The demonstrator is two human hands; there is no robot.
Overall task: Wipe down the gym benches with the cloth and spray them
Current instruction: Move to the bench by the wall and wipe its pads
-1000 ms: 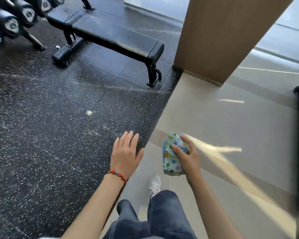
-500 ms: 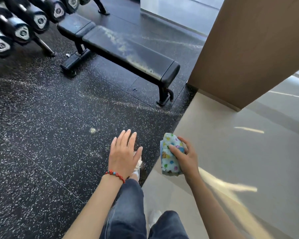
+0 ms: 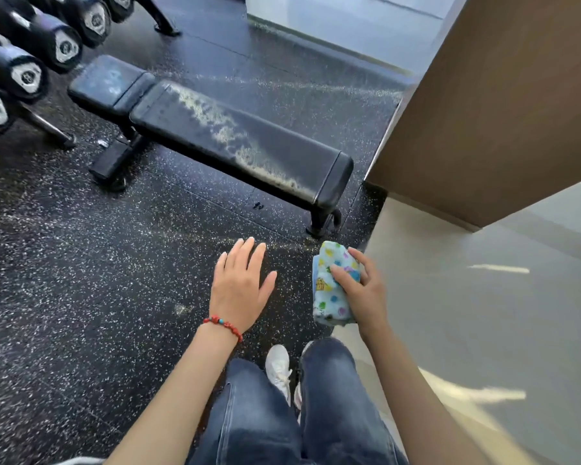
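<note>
One bench (image 3: 215, 135) is in view, and as far as these pictures go it has not been wiped: a pale, grainy streak runs along the dark pad from near its hinge towards the end nearest the person. Whether that streak is dust, dried residue or only light on the vinyl cannot be told.

At the far left a rack of dumbbells (image 3: 27, 75) stands just beside the head of the bench, with the speckled rubber floor (image 3: 81, 280) spreading below. The bench lies slantwise across the middle, its near foot close to the edge where the rubber meets a pale smooth floor.

Lower down, the left hand (image 3: 240, 290) is held out flat over the floor, fingers spread and together at the tips, its grip wide and holding nothing; a red bead bracelet (image 3: 223, 325) sits on the wrist. Just to its right, the right hand (image 3: 363, 293) has its grip closed around the bunched, dotted cloth (image 3: 332, 286), apart from the bench and above the floor seam.

No spray bottle shows anywhere. I judge the work on this bench is not begun: the person stands short of it, so approach, spraying and wiping are all left. A tan pillar (image 3: 500, 112) fills the right.
</note>
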